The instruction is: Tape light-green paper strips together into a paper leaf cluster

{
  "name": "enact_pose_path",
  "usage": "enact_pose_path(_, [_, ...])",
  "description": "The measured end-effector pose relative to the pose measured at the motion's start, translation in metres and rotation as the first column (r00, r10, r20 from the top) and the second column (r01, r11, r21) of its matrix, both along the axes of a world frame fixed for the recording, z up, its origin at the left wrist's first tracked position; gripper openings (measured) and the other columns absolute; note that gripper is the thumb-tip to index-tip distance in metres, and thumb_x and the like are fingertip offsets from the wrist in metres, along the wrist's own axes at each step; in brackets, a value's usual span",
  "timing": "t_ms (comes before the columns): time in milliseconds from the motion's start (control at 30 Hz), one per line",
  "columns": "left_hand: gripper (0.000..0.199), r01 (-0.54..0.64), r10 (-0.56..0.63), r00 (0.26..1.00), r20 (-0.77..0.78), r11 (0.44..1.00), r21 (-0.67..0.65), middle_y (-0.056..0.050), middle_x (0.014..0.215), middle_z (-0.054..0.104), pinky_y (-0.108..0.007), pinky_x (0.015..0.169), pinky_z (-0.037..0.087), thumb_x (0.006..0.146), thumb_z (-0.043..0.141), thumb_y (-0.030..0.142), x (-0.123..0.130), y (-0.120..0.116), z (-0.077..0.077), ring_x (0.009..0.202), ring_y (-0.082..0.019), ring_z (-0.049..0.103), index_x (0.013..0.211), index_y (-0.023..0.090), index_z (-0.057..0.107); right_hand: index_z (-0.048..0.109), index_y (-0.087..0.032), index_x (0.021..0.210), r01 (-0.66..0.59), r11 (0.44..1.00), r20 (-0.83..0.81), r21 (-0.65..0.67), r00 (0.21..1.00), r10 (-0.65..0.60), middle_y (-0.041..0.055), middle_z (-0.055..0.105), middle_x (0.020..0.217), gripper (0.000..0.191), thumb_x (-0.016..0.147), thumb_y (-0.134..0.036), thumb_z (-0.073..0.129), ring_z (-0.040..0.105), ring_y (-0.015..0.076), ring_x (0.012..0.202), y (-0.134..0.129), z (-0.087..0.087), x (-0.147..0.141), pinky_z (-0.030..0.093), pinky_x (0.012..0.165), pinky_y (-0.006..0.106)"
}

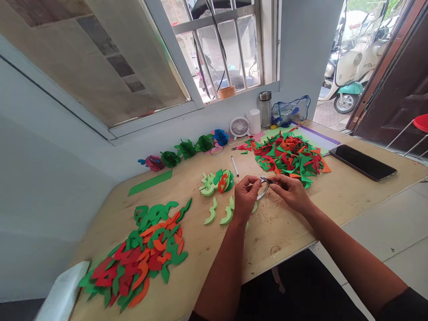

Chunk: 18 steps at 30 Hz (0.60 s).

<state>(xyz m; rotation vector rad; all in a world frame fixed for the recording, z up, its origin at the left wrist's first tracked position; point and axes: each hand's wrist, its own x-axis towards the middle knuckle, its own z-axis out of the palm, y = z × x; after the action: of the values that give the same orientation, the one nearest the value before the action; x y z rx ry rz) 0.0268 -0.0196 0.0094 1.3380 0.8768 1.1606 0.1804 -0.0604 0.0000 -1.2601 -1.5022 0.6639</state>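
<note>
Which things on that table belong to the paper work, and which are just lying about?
Seemingly part of the work:
- white ring, in the left hand
- small dark item, in the right hand
- cut paper shapes
- pale green pieces

Apparently just lying about:
- smartphone
- small fan
- glass bottle

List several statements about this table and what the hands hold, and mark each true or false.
1. The left hand holds a white ring; the right hand pinches a small dark item at it. True.
2. The black phone lies left of the white pen. False: it lies right of it.
3. The glass bottle stands upright. True.
4. The long green strip lies across the phone. False: it lies well apart, on the table's left side.
5. The fan is black. False: it is white.
</note>
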Motion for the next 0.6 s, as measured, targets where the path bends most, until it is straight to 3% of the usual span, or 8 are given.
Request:
enact_pose_path(333, [0.026, 0.028, -0.028, 1.0, -0.006, 0.999, -0.029, 0.002, 0.063, 0.056, -0.016, 0.04, 0.028, 0.071, 0.066, 0.04, 0.0009, 0.0001, 0.0002, 0.042, -0.003, 0.037, 0.076, 0.015, 0.06, 0.068, -0.02, 0.094, 0.096, 0.994, 0.037, 0.055, 0.995, -0.098, 0.0033, 0.066, 0.076, 0.027, 0.081, -0.042, 0.059, 0.048, 0.0126, 0.057, 0.0, -0.0013, -0.0015, 0.035, 0.049, 0.026])
enact_pose_path(600, [0.02, 0.016, -0.016, 1.0, 0.009, 1.0, -0.016, 0.003, 0.063, 0.055, -0.017, 0.042, 0.029, 0.073, 0.064, 0.035, 0.0012, -0.0002, 0.0003, 0.042, -0.003, 0.037, 0.076, 0.016, 0.06, 0.066, -0.019, 0.099, 0.167, 0.984, -0.048, 0.061, 0.985, -0.165, 0.0032, 0.065, 0.08, 0.031, 0.077, -0.04, 0.064, 0.051, 0.0128, 0.059, 0.0024, -0.0031, -0.0006, 0.042, 0.053, 0.026])
